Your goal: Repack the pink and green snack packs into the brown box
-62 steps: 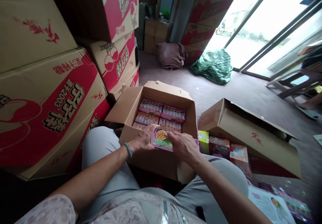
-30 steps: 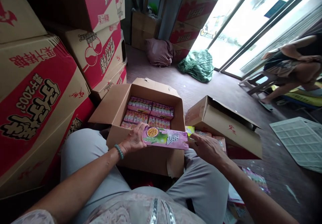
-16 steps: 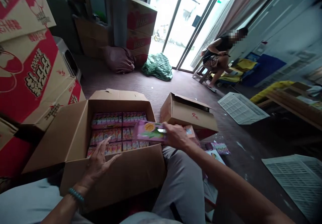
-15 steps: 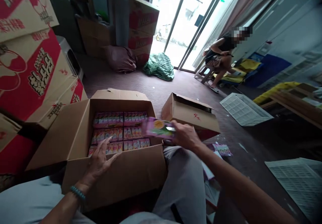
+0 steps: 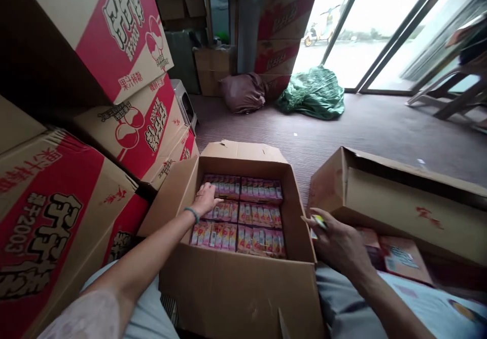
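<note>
Between my legs stands an open cardboard box (image 5: 243, 288), its flaps folded out. Inside lie rows of small pink and purple packets (image 5: 261, 214), in several bundles side by side. My left hand (image 5: 206, 200), with a beaded bracelet at the wrist, reaches into the box and rests on the far left bundle, palm down with fingers apart. Beyond the box's right edge, my right hand (image 5: 340, 242) has its fingers curled around a small yellow-green and white thing. Most of that thing is hidden, so its kind does not show.
Printed red and tan cartons (image 5: 140, 121) are stacked close on the left. Another cardboard box (image 5: 403, 197) lies to the right, with reddish packs (image 5: 403, 260) beside it. Farther off are a maroon sack (image 5: 243, 93), a green sack (image 5: 314, 93) and a stool (image 5: 449, 85) by the glass doors.
The view has swung left. My left hand has moved from over the box's near edge onto the far left bundle. The purple pack no longer shows in my right hand, which is now beside the box.
</note>
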### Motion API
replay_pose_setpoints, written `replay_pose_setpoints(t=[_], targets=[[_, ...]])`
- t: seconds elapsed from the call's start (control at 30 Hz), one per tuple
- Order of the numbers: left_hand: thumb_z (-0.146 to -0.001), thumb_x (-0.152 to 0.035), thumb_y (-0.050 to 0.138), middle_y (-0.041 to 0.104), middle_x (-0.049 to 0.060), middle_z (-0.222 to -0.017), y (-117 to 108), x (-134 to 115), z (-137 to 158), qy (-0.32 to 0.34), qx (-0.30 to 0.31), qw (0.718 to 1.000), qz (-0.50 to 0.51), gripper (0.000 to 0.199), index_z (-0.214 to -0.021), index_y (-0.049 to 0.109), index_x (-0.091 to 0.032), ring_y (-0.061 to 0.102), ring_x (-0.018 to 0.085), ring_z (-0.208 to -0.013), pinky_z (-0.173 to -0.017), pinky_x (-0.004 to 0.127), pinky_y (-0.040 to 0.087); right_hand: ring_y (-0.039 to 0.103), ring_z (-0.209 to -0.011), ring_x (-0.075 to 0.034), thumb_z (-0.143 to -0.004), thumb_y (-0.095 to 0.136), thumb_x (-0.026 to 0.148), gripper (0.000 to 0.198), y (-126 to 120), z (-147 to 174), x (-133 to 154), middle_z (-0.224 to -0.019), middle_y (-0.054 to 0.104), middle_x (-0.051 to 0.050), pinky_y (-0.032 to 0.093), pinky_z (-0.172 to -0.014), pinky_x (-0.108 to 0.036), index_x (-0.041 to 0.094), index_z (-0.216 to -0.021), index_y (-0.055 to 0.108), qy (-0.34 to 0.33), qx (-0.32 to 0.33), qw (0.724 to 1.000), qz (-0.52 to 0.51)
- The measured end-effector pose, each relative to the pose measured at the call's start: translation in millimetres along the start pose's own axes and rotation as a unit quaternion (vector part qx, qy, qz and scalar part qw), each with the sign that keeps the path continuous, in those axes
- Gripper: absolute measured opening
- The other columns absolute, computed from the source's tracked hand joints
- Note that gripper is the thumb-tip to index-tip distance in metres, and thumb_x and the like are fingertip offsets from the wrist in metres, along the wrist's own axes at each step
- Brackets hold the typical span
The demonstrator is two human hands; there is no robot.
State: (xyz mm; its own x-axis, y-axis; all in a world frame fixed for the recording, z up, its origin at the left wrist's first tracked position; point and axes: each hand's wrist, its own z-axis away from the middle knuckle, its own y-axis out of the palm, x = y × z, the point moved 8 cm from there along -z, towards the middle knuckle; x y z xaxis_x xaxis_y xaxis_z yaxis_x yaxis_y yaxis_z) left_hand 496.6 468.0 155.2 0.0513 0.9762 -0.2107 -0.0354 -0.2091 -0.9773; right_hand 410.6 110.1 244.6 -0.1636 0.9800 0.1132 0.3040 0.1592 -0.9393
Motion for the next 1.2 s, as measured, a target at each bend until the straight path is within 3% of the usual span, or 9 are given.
replay_pose_setpoints(t=[0.1, 0.2, 0.37, 0.47, 0.6, 0.77, 0.9, 1.03, 1.2], targets=[[-0.072, -0.041, 0.074, 0.054, 0.015, -0.115, 19, 1, -65, 0.032, 0.011, 0.996, -0.084, 0.046, -0.106, 0.056, -0.014, 0.051, 0.028, -0.108, -0.090, 0.036, 0.046, 0.070, -0.083, -0.023, -0.094, 0.040, 0.044, 0.037, 38, -27, 32, -0.099, 0.073, -0.007, 0.050, -0.067, -0.031, 0.022, -0.113, 0.062, -0.035, 0.023, 0.998, -0.056], [-0.063, -0.036, 0.082, 0.055, 0.015, -0.116, 56, 5, -117, 0.045, 0.043, 0.993, -0.097, 0.055, -0.106, 0.057, -0.014, 0.050, 0.029, -0.110, -0.089, 0.036, 0.048, 0.071, -0.081, -0.024, -0.095, 0.037, 0.044, 0.037, 66, -34, 27, -0.095, 0.074, -0.006, 0.051, -0.065, -0.033, 0.021, -0.105, 0.065, -0.051, 0.047, 0.995, -0.076], [-0.053, -0.033, 0.087, 0.049, 0.019, -0.124, 119, 16, -170, 0.061, 0.090, 0.989, -0.099, 0.079, -0.122, 0.052, -0.013, 0.044, 0.033, -0.119, -0.093, 0.039, 0.045, 0.071, -0.077, -0.022, -0.096, 0.035, 0.047, 0.038, 72, -43, 14, -0.092, 0.074, -0.004, 0.052, -0.062, -0.031, 0.023, -0.101, 0.064, -0.083, 0.047, 0.993, -0.063], [-0.048, -0.046, 0.087, 0.042, 0.021, -0.134, 144, 31, -182, 0.062, 0.102, 0.987, -0.104, 0.107, -0.138, 0.038, -0.014, 0.037, 0.038, -0.125, -0.105, 0.052, 0.033, 0.071, -0.074, -0.020, -0.096, 0.035, 0.045, 0.037, 72, -49, 20, -0.091, 0.074, -0.005, 0.051, -0.056, -0.028, 0.021, -0.102, 0.063, -0.105, 0.041, 0.992, -0.053], [-0.055, -0.064, 0.076, 0.032, 0.021, -0.144, 154, 42, -167, 0.062, 0.100, 0.987, -0.112, 0.117, -0.148, 0.019, -0.023, 0.027, 0.040, -0.132, -0.108, 0.066, 0.012, 0.070, -0.072, -0.020, -0.095, 0.039, 0.039, 0.033, 82, -48, 30, -0.097, 0.073, -0.005, 0.051, -0.054, -0.029, 0.019, -0.111, 0.060, -0.127, 0.063, 0.989, -0.050], [-0.064, -0.043, 0.075, 0.046, 0.021, -0.127, 142, 27, -113, 0.075, 0.051, 0.985, -0.144, 0.094, -0.144, 0.030, -0.018, 0.040, 0.037, -0.119, -0.101, 0.053, 0.031, 0.069, -0.071, -0.021, -0.090, 0.046, 0.034, 0.031, 100, -42, 34, -0.104, 0.072, -0.004, 0.050, -0.058, -0.031, 0.024, -0.117, 0.056, -0.120, 0.136, 0.983, -0.043], [-0.069, -0.021, 0.065, 0.041, 0.018, -0.135, 134, 39, -80, 0.080, 0.069, 0.981, -0.162, 0.078, -0.141, 0.034, -0.024, 0.036, 0.035, -0.126, -0.107, 0.054, 0.021, 0.068, -0.074, -0.022, -0.091, 0.040, 0.032, 0.029, 101, -40, 37, -0.104, 0.071, -0.005, 0.048, -0.061, -0.033, 0.025, -0.114, 0.057, -0.099, 0.158, 0.981, -0.054], [-0.068, -0.020, 0.063, 0.053, 0.015, -0.120, 122, 61, -68, 0.033, 0.127, 0.980, -0.150, 0.067, -0.132, 0.042, -0.020, 0.046, 0.031, -0.113, -0.105, 0.052, 0.024, 0.068, -0.082, -0.024, -0.095, 0.032, 0.034, 0.030, 94, -41, 39, -0.105, 0.070, -0.007, 0.045, -0.063, -0.032, 0.024, -0.115, 0.052, -0.048, 0.175, 0.979, -0.095], [-0.074, -0.036, 0.059, 0.057, 0.012, -0.108, 72, 40, -41, 0.003, 0.086, 0.987, -0.133, 0.047, -0.116, 0.048, -0.019, 0.051, 0.029, -0.104, -0.087, 0.042, 0.038, 0.067, -0.082, -0.024, -0.096, 0.028, 0.045, 0.034, 73, -52, 36, -0.101, 0.069, -0.009, 0.043, -0.064, -0.030, 0.021, -0.113, 0.045, 0.013, 0.164, 0.971, -0.175]])
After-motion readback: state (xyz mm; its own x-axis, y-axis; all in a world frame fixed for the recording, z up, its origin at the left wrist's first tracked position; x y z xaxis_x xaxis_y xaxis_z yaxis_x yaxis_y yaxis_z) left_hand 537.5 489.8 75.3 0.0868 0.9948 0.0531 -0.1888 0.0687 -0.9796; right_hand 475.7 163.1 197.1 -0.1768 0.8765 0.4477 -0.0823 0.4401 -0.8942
